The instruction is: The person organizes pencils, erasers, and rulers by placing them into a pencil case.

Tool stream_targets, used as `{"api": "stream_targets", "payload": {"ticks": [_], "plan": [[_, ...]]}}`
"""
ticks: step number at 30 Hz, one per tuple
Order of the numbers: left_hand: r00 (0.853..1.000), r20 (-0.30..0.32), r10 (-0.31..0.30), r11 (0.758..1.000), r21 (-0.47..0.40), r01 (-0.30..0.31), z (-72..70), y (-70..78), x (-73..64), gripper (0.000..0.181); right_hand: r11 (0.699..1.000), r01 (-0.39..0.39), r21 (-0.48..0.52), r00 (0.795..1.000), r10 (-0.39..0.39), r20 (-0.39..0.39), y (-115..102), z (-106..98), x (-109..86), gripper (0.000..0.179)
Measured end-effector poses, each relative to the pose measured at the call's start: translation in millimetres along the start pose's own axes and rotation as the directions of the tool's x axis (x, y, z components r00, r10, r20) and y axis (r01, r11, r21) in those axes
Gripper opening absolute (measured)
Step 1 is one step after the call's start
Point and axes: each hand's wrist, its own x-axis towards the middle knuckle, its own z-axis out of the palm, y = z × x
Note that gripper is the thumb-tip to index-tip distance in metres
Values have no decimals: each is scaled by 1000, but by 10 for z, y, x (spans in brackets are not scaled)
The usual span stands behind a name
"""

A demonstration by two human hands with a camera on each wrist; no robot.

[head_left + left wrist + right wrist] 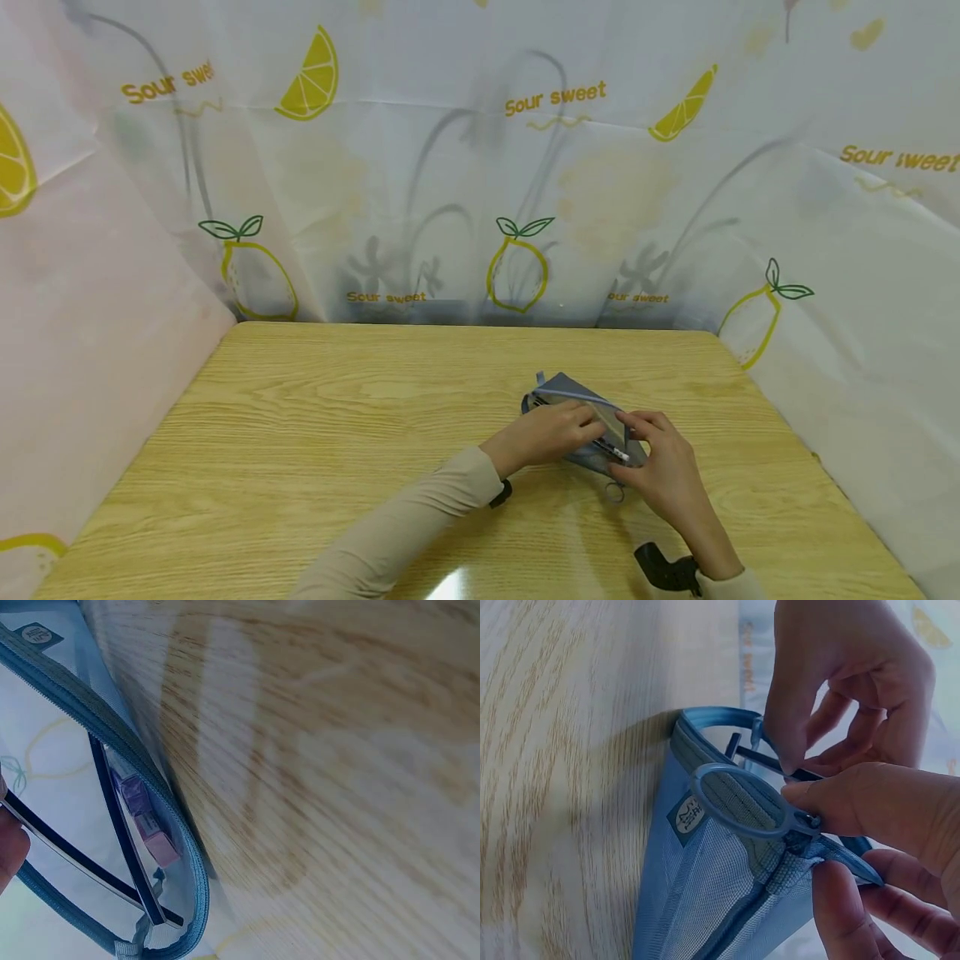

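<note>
A blue mesh zip pouch (568,387) stands with its mouth unzipped near the table's right side. Its zip end carries a ring pull (739,827). My right hand (667,467) pinches that end of the pouch between thumb and fingers. Reaching into the mouth, my left hand (551,429) pinches a slim dark stick (71,859) with a pale edge; its kind cannot be told. Beside it in the pouch lies a second dark stick (124,825). Deeper in sit small purple (135,795) and pink blocks (161,847), partly hidden by the zip edge.
The pouch is on a light wood-grain table (300,433). White sheeting (450,167) printed with lemons hangs behind the table and along both sides. Black wrist straps (667,571) show near the cuffs.
</note>
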Motion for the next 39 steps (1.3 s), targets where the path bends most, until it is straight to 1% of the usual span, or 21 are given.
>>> {"api": "stream_targets", "payload": {"ticks": [7, 13, 15, 20, 24, 30, 35, 39], "plan": [[999, 41, 32, 997, 69, -35, 18, 16, -9, 13, 1000, 0, 16, 1000, 0, 7, -5, 10, -2, 62], [996, 92, 18, 998, 66, -24, 25, 31, 12, 15, 1000, -2, 31, 1000, 2, 4, -3, 11, -3, 59], [995, 101, 11, 998, 64, -18, 19, 32, 22, 15, 999, -3, 36, 1000, 3, 2, -2, 10, -3, 58], [995, 95, -11, 999, 33, 8, 3, 21, 37, 17, 999, -10, 35, 1000, 10, 10, -2, 6, -3, 56], [995, 96, -21, 1000, -16, 23, -18, 0, 29, 18, 999, -16, 35, 1000, 16, 12, -2, 7, -3, 54], [994, 103, -23, 999, -46, 28, -25, -36, -11, 16, 999, 2, 42, 1000, -2, -7, -1, 28, 1, 50], [995, 96, -5, 1000, -7, 5, -29, -46, -45, 14, 997, 27, 68, 999, -24, -43, 9, 53, 3, 44], [995, 95, 16, 999, 49, -20, -31, -31, -45, 14, 997, 35, 73, 998, -31, -52, 10, 60, 7, 43]]}}
